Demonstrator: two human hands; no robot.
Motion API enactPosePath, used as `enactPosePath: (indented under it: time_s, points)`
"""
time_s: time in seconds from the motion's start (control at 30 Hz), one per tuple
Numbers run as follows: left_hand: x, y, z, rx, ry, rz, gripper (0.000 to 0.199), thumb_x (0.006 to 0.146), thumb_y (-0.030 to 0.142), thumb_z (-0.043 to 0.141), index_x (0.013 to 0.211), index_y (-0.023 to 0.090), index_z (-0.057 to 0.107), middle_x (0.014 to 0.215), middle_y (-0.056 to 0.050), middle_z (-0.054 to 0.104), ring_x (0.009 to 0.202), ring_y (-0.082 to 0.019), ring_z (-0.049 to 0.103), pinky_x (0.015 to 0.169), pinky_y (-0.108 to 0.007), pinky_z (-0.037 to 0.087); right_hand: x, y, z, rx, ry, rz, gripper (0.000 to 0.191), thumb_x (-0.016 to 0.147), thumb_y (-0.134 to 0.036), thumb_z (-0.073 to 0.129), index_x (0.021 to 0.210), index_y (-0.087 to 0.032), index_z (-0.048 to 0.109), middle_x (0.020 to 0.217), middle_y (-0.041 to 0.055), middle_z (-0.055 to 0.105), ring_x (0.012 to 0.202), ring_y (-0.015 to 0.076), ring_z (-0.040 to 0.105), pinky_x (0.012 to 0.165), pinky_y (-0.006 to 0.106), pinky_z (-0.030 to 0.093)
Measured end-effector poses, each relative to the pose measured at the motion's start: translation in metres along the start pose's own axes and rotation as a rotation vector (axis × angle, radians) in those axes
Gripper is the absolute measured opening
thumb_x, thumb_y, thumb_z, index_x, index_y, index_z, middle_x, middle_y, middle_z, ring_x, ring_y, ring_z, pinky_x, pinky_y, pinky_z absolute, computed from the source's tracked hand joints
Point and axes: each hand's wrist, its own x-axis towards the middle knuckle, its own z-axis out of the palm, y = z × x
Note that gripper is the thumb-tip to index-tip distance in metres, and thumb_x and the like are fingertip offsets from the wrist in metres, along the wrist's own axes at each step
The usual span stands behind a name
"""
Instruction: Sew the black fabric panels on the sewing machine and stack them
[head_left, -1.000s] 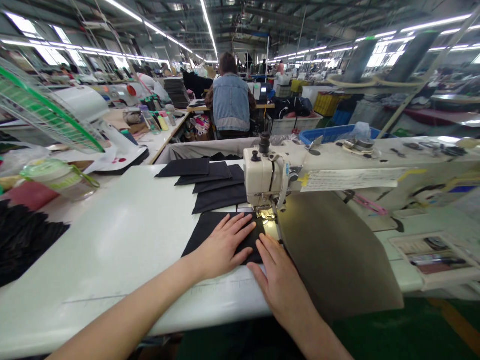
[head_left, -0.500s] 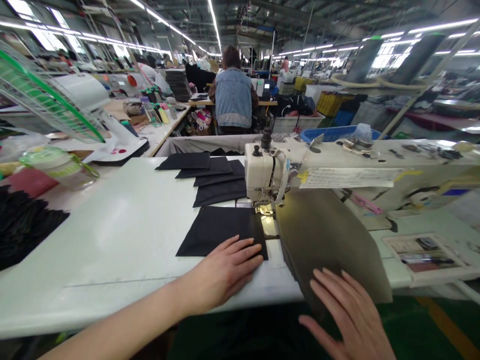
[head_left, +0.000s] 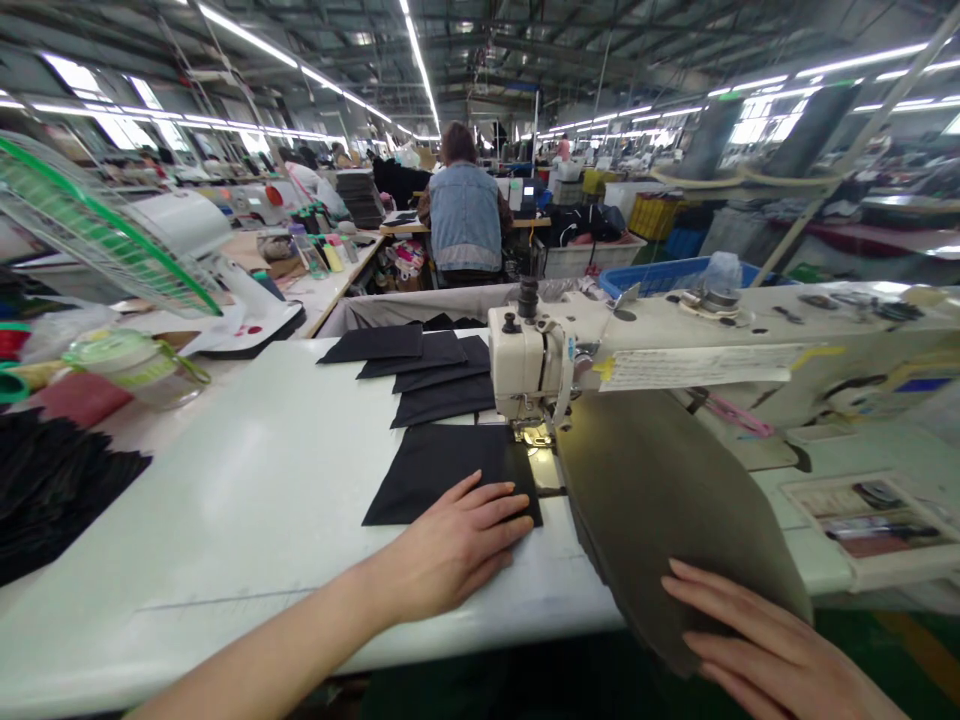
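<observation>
Through the head camera I have the left hand (head_left: 461, 545) just below centre, palm down, its fingers stretched out and close together. The fingertips rest on the lower right part of a black piece (head_left: 435, 475) — pressing on it, with nothing in the grasp. That piece lies flat on the pale table (head_left: 225, 500) at the middle of the frame, its upper right corner beside the foot of the sewing machine (head_left: 517, 360).

At lower right I see the right hand (head_left: 765, 645) over the near end of a grey-brown stack (head_left: 667, 490). Its fingers are long and a little spread on the surface; I cannot tell whether it grips the edge. The stack lies right of the needle area, its near end reaching past the table's front edge.

Above the centre piece, four more black pieces (head_left: 435, 402) overlap in a fan, running up and left from the machine. Dark cloth (head_left: 60, 490) is heaped at the left edge, with a lidded jar (head_left: 146, 370) above it and a fan (head_left: 184, 222) at upper left. A small tray (head_left: 825, 500) sits at the right — and at upper centre a person in a denim vest (head_left: 465, 220) sits facing away.
</observation>
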Motion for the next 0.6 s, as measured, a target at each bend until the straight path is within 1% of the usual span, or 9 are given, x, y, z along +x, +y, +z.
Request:
enactPosePath:
  time_s: [0.13, 0.17, 0.23, 0.3, 0.4, 0.47, 0.5, 0.57, 0.6]
  points:
    - [0.003, -0.007, -0.001, 0.037, -0.03, -0.006, 0.041, 0.104, 0.027, 0.048, 0.145, 0.027, 0.053, 0.151, -0.005, 0.054, 0.144, -0.025, 0.044, 0.124, -0.049, 0.024, -0.014, 0.007, 0.003, 0.061, -0.065, 0.093, 0.036, 0.09, -0.023, 0.066, 0.125, -0.03, 0.069, 0.14, 0.0033, 0.063, 0.127, 0.0243, 0.062, 0.101, 0.03, 0.055]
    - [0.004, -0.01, -0.001, 0.046, -0.039, -0.006, 0.041, 0.104, 0.027, 0.048, 0.144, 0.027, 0.053, 0.152, -0.005, 0.053, 0.144, -0.025, 0.044, 0.124, -0.049, 0.025, -0.016, 0.007, 0.003, 0.056, -0.076, 0.113, 0.035, 0.089, -0.023, 0.066, 0.123, -0.03, 0.07, 0.139, 0.0033, 0.065, 0.126, 0.024, 0.063, 0.1, 0.03, 0.055]
    - [0.006, -0.015, -0.001, 0.057, -0.048, -0.007, 0.041, 0.104, 0.027, 0.048, 0.145, 0.026, 0.052, 0.152, -0.005, 0.052, 0.144, -0.026, 0.044, 0.124, -0.05, 0.025, -0.013, 0.006, 0.003, 0.03, -0.069, 0.146, 0.025, 0.087, -0.023, 0.067, 0.111, -0.03, 0.073, 0.13, 0.0026, 0.07, 0.12, 0.0225, 0.067, 0.097, 0.027, 0.056]
    - [0.008, -0.021, -0.001, 0.06, -0.035, -0.009, 0.042, 0.104, 0.027, 0.049, 0.146, 0.026, 0.051, 0.153, -0.006, 0.052, 0.145, -0.026, 0.043, 0.124, -0.05, 0.024, -0.007, 0.005, 0.001, 0.015, -0.029, 0.171, 0.016, 0.086, -0.022, 0.066, 0.098, -0.029, 0.075, 0.12, 0.0019, 0.074, 0.112, 0.0203, 0.071, 0.093, 0.024, 0.057]
    - [0.012, -0.03, -0.003, 0.058, -0.011, -0.016, 0.043, 0.103, 0.028, 0.049, 0.146, 0.027, 0.051, 0.153, -0.007, 0.052, 0.144, -0.025, 0.044, 0.123, -0.05, 0.025, 0.002, 0.003, -0.002, 0.035, 0.051, 0.209, 0.009, 0.087, -0.024, 0.065, 0.089, -0.028, 0.073, 0.11, 0.0016, 0.077, 0.102, 0.0176, 0.075, 0.09, 0.019, 0.058]
    - [0.016, -0.036, -0.005, 0.055, -0.004, -0.026, 0.042, 0.103, 0.029, 0.05, 0.145, 0.027, 0.052, 0.152, -0.007, 0.053, 0.143, -0.025, 0.046, 0.123, -0.051, 0.026, 0.003, 0.004, -0.003, 0.05, 0.102, 0.278, 0.007, 0.09, -0.031, 0.065, 0.089, -0.028, 0.071, 0.107, 0.0018, 0.077, 0.096, 0.0171, 0.076, 0.087, 0.018, 0.058]
    - [0.019, -0.039, -0.006, 0.054, -0.001, -0.031, 0.042, 0.103, 0.029, 0.05, 0.145, 0.027, 0.052, 0.152, -0.007, 0.053, 0.143, -0.025, 0.046, 0.122, -0.051, 0.027, 0.003, 0.004, -0.005, 0.051, 0.135, 0.325, 0.009, 0.091, -0.035, 0.065, 0.092, -0.028, 0.071, 0.106, 0.002, 0.077, 0.093, 0.0172, 0.076, 0.085, 0.017, 0.059]
    - [0.023, -0.045, -0.008, 0.052, 0.005, -0.036, 0.042, 0.103, 0.03, 0.05, 0.145, 0.026, 0.053, 0.151, -0.008, 0.054, 0.142, -0.025, 0.047, 0.122, -0.051, 0.028, -0.002, 0.006, -0.008, 0.028, 0.241, 0.424, 0.013, 0.092, -0.039, 0.066, 0.098, -0.029, 0.07, 0.105, 0.0023, 0.077, 0.086, 0.018, 0.077, 0.08, 0.018, 0.061]
    - [0.025, -0.048, -0.009, 0.052, 0.007, -0.04, 0.042, 0.103, 0.031, 0.049, 0.144, 0.025, 0.054, 0.15, -0.008, 0.054, 0.142, -0.025, 0.047, 0.121, -0.051, 0.029, -0.005, 0.007, -0.01, 0.009, 0.306, 0.468, 0.014, 0.092, -0.037, 0.067, 0.103, -0.029, 0.069, 0.104, 0.0025, 0.077, 0.084, 0.0184, 0.077, 0.077, 0.018, 0.061]
